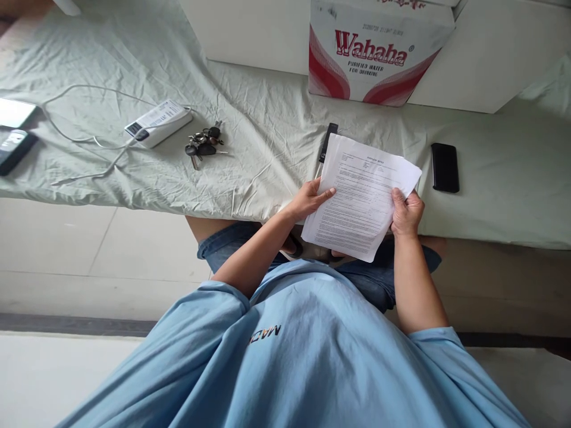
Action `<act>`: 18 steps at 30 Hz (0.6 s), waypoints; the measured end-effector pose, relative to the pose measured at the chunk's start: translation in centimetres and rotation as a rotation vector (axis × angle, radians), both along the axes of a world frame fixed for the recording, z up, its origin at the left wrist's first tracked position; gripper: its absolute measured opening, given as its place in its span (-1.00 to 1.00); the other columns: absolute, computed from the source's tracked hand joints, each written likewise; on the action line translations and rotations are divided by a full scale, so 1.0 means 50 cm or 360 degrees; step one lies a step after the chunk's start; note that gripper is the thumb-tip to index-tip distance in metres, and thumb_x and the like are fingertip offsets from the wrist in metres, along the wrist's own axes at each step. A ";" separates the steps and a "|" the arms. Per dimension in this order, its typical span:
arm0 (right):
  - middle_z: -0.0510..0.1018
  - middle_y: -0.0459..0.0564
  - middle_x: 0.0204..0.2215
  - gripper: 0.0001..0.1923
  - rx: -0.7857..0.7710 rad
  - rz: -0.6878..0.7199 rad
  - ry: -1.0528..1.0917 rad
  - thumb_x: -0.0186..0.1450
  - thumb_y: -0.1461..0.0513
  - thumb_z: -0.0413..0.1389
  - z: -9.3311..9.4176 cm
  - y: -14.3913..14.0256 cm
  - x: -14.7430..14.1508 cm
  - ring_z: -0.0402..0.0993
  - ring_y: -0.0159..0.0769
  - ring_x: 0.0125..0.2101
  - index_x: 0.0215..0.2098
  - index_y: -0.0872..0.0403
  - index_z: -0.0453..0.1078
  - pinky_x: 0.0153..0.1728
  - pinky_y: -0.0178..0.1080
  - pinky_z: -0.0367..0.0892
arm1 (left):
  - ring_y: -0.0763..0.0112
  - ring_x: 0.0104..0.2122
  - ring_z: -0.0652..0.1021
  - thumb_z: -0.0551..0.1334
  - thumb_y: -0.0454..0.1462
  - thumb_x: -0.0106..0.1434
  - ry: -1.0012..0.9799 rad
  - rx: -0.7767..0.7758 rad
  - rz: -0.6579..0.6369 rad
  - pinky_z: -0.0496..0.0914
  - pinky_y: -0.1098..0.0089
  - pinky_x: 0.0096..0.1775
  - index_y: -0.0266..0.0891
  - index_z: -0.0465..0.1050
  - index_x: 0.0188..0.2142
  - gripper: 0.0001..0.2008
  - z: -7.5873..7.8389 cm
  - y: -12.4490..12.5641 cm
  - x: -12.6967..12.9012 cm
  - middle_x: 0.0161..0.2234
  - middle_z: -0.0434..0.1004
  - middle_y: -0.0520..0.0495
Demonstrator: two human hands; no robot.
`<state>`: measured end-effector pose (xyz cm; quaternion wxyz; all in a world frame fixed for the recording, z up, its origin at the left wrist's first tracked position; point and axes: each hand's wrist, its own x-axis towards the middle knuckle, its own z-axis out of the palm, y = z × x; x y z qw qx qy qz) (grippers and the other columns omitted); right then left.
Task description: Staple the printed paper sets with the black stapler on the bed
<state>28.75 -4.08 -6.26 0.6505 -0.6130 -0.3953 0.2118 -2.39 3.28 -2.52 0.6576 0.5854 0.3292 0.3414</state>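
Note:
A thin stack of printed white papers (362, 196) is held over the near edge of a table covered in pale green cloth (267, 137). My left hand (310, 199) grips the stack's left edge, thumb on top. My right hand (407, 213) is closed on its right edge. The sheets are tilted, their top end lying over the cloth. A black pen-like object (328, 138) pokes out from behind the papers' top left corner.
A black phone (445, 167) lies to the right of the papers. A bunch of keys (204, 144), a white power bank (158, 123) with a cable, and another device (13, 148) lie to the left. A Wahaha water carton (375, 50) stands at the back.

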 end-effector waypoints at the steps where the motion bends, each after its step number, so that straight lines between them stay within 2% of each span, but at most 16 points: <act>1: 0.83 -0.01 -0.17 -0.37 0.0008 0.0006 0.0009 0.27 -0.32 0.51 0.000 0.000 0.000 0.79 -0.06 -0.09 -0.09 0.02 0.74 0.12 -0.02 0.68 | -0.06 0.04 0.82 0.54 0.43 0.28 0.0004 -0.0006 -0.0018 0.73 0.07 0.10 -0.24 0.72 0.09 -0.17 0.003 -0.001 0.000 0.04 0.88 -0.30; 4: 0.83 -0.02 -0.17 -0.38 0.0033 0.0021 0.0032 0.28 -0.30 0.52 0.000 0.000 0.000 0.80 -0.06 -0.07 -0.08 0.02 0.75 0.14 -0.01 0.68 | -0.15 0.14 0.81 0.56 0.42 0.25 0.0026 0.0005 -0.0047 0.71 -0.02 0.24 -0.26 0.73 0.09 -0.16 0.012 -0.003 0.001 0.05 0.88 -0.31; 7: 0.83 -0.02 -0.18 -0.40 0.0049 0.0040 0.0045 0.28 -0.28 0.53 0.000 -0.001 0.001 0.80 -0.06 -0.07 -0.08 0.02 0.75 0.16 -0.02 0.67 | -0.19 0.17 0.81 0.57 0.42 0.24 0.0062 0.0023 -0.0040 0.69 -0.06 0.28 -0.25 0.74 0.09 -0.16 0.016 -0.004 0.002 0.09 0.88 -0.31; 11: 0.84 -0.01 -0.17 -0.38 0.0036 0.0067 0.0054 0.27 -0.30 0.53 -0.001 -0.002 0.000 0.80 -0.07 -0.07 -0.08 0.01 0.75 0.17 -0.02 0.65 | -0.16 0.12 0.82 0.57 0.40 0.24 0.0143 0.0034 -0.0012 0.70 -0.04 0.23 -0.25 0.75 0.07 -0.19 0.011 -0.003 0.001 0.09 0.89 -0.31; 14: 0.82 -0.01 -0.17 -0.37 0.0021 0.0097 0.0039 0.30 -0.34 0.48 -0.004 0.000 0.000 0.77 -0.09 -0.06 -0.09 -0.01 0.71 0.15 -0.03 0.64 | -0.11 0.08 0.83 0.48 0.45 0.30 0.0195 0.0063 0.0021 0.71 0.04 0.15 -0.24 0.75 0.02 -0.18 0.004 -0.003 0.002 0.05 0.89 -0.30; 18: 0.68 -0.10 -0.24 -0.33 0.0070 0.0095 0.0026 0.31 -0.43 0.40 -0.011 0.009 0.011 0.67 -0.21 -0.16 -0.15 -0.05 0.57 0.03 -0.13 0.59 | -0.05 0.03 0.83 0.42 0.48 0.35 0.0142 0.0054 0.0049 0.71 0.11 0.06 -0.23 0.76 0.00 -0.18 -0.001 -0.005 0.003 0.03 0.89 -0.29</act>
